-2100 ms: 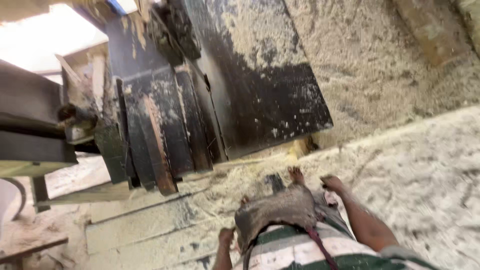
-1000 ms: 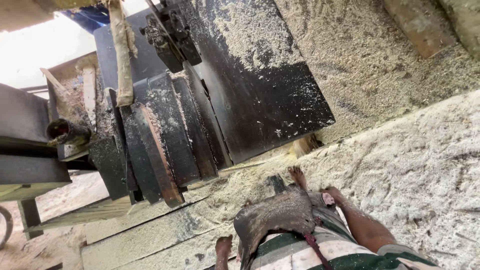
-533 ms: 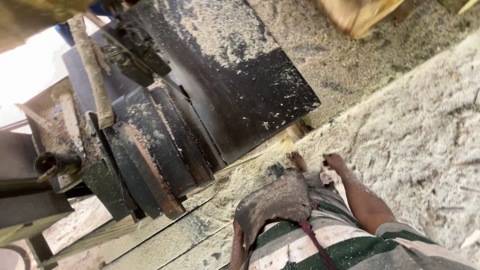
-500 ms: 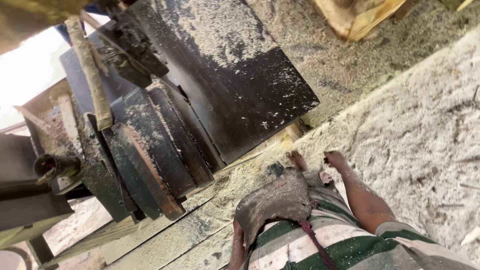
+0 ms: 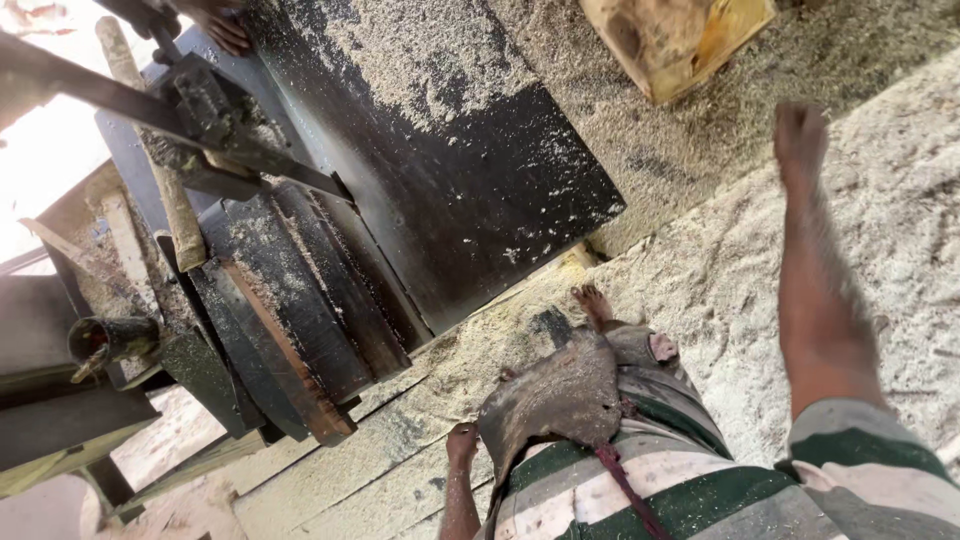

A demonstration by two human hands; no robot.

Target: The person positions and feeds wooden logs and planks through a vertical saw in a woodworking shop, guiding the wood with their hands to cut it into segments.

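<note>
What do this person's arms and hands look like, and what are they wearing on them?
The hands are bare, no gloves. The right arm is dusted with sawdust below a short sleeve striped green, white and grey. The right hand is blurred. The left hand is hard to make out.

The right hand [image 5: 802, 135] is stretched out over the floor full of sawdust, and its fingers look loosely curled. It holds nothing. Nearest to it is a wood block [image 5: 678, 38], yellow-brown, thick and dusty. The block lies tilted beside the black machine table [image 5: 470, 180], which is dusted with sawdust.
</note>
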